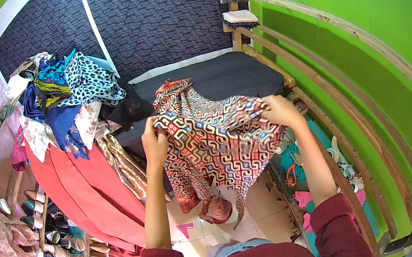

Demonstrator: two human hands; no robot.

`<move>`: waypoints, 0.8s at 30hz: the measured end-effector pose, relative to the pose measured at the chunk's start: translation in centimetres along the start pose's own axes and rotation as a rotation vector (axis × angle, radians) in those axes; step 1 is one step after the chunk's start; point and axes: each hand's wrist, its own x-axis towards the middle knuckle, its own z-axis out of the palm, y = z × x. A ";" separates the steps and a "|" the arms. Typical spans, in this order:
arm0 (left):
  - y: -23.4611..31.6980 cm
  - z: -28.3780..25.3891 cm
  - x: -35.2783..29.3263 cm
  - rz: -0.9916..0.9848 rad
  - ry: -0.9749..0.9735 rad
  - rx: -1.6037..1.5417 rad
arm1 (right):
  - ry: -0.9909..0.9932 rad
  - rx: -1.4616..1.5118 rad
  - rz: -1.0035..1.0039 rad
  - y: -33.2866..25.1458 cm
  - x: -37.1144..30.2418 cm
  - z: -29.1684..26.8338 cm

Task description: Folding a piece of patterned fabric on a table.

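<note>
A patterned cloth (pixel 219 142) in red, cream, black and blue hangs spread between my two hands. My left hand (pixel 154 140) grips its left upper edge with closed fingers. At the right upper edge, my right hand (pixel 279 111) is closed on a bunched part of the same cloth. Part of the fabric's far end lies over the black padded surface (pixel 214 80), while its lower corners dangle above the tiled floor (pixel 207 227). Whether it is a garment or a plain length of fabric is hard to tell.
To the left is a heap of clothes (pixel 67 92), with a coral-red cloth (pixel 84 188) hanging below. Shoes fill a wooden rack (pixel 47 228) at lower left. Wooden rails (pixel 328 68) run along the green wall (pixel 363 18). Folded cloths (pixel 240 19) sit at the back corner.
</note>
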 end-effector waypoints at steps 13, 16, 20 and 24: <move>-1.3 -8.8 3.1 0.058 0.338 0.098 | 0.605 1.278 0.166 5.4 -0.9 1.5; -3.2 -12.4 3.5 -0.115 0.321 0.013 | 0.574 1.250 0.162 4.6 -2.4 2.5; -3.0 -13.4 3.1 -0.070 0.273 -0.037 | 0.248 0.609 -0.047 2.6 -6.2 1.9; 1.8 -11.9 1.7 -0.045 -0.065 0.193 | -0.105 0.630 -0.103 -3.5 -8.5 5.3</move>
